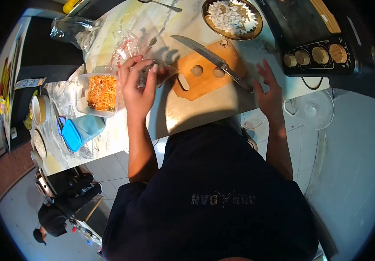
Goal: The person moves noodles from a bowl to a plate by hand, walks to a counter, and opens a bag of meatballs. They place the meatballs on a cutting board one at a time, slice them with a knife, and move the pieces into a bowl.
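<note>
My left hand [137,89] is at the near side of a clear plastic bag [164,73], thumb and fingertips drawn together on its plastic. Dark pieces show inside; the fingers partly hide them. On the wooden cutting board [205,87] sit two brownish round balls [197,70], which look like meatballs. A large knife [202,53] lies slantwise across the board, its handle toward my right hand [269,91]. That hand is open and holds nothing, fingers spread just beyond the table edge, apart from the handle.
A tub of shredded orange food [101,92] and a blue-lidded container [79,132] stand left. Another clear bag [126,50] lies behind. A bowl of white pieces [233,18] is at the back; a black stove [318,52] stands right. Another person [59,215] bends over at lower left.
</note>
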`<state>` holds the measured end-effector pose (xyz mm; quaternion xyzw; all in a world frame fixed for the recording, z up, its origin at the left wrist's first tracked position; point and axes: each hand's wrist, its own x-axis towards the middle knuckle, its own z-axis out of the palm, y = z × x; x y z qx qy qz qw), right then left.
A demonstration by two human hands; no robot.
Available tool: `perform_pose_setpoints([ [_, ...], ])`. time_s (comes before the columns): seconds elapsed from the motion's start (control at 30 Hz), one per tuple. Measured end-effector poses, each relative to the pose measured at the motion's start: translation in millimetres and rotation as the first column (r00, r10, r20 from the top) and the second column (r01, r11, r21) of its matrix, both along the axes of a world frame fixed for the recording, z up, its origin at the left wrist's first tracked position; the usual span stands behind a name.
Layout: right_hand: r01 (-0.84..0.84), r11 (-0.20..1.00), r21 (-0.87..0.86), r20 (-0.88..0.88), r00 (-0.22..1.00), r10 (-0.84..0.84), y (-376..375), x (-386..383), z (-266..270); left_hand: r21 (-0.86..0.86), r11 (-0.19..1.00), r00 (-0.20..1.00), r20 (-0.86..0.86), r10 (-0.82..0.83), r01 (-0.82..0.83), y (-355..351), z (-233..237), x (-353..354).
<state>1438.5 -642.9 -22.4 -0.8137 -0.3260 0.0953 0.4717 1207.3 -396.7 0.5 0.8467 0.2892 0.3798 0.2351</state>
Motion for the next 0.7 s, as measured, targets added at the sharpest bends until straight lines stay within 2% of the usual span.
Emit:
perform_pose_setpoints([
  [0.03,0.012,1.0,-0.005,0.0,1.0,-0.012,-5.5,1.5,-2.9,0.024,0.998,0.998,0.031,-0.055,0.054,0.6,-1.9,5.1],
  [0.1,0.017,0.994,-0.11,0.185,0.983,0.004,-24.7,8.7,-15.5,0.008,0.997,0.997,0.027,-0.076,0.076,-3.0,-1.4,12.8],
  [0.13,0.026,0.993,-0.115,0.188,0.982,-0.004,-35.6,8.4,-20.5,-0.001,0.997,0.996,0.021,-0.083,0.083,-4.5,-1.5,16.4],
  [0.2,0.194,0.978,-0.073,-0.007,0.981,-0.195,-62.4,-0.9,-32.8,-0.01,0.995,0.994,0.047,-0.099,0.1,-5.3,-5.1,21.3],
  [0.23,0.199,0.977,-0.074,-0.007,0.98,-0.2,-77.5,-6.4,-45.6,-0.017,0.994,0.992,0.067,-0.107,0.108,-5.6,-6.1,22.5],
  [0.3,0.432,0.9,-0.06,-0.092,0.895,-0.436,-110.1,-19.1,-76.9,-0.059,0.991,0.991,0.062,-0.115,0.119,-8.7,-3.2,24.2],
  [0.33,0.435,0.898,-0.063,-0.097,0.893,-0.439,-128.3,-24.7,-89.8,-0.1,0.987,0.991,0.057,-0.12,0.125,-11.4,-1.0,24.3],
  [0.4,0.493,0.817,-0.298,-0.127,0.828,-0.546,-161.5,-39.3,-112.2,-0.131,0.983,0.992,0.019,-0.127,0.128,-18.3,3.5,23.9],
  [0.43,0.498,0.815,-0.298,-0.134,0.823,-0.552,-172.5,-52.0,-116.7,-0.163,0.978,0.991,-0.013,-0.131,0.127,-20.4,5.5,23.1],
  [0.5,0.28,0.809,-0.517,-0.341,0.8,-0.494,-194.0,-75.4,-128.7,-0.122,0.981,0.987,-0.032,-0.159,0.154,-19.1,4.8,21.9],
  [0.53,0.074,0.839,-0.539,-0.426,0.836,-0.347,-199.7,-84.4,-141.1,-0.086,0.981,0.983,-0.047,-0.176,0.172,-19.6,5.3,21.3],
  [0.57,-0.088,0.735,-0.672,-0.44,0.846,-0.302,-210.7,-94.2,-149.2,-0.083,0.98,0.982,-0.046,-0.183,0.179,-21.4,8.2,21.9],
  [0.6,-0.082,0.738,-0.67,-0.437,0.847,-0.302,-220.4,-98.1,-160.8,-0.118,0.977,0.983,-0.028,-0.18,0.175,-24.0,11.9,23.0],
  [0.67,-0.192,0.868,-0.458,-0.706,0.671,-0.225,-235.7,-96.7,-194.3,-0.139,0.977,0.986,0.0,-0.166,0.165,-26.8,16.3,27.5],
  [0.7,-0.193,0.87,-0.454,-0.704,0.676,-0.217,-238.2,-94.0,-191.0,-0.151,0.974,0.986,0.01,-0.168,0.168,-28.7,16.0,28.1],
])
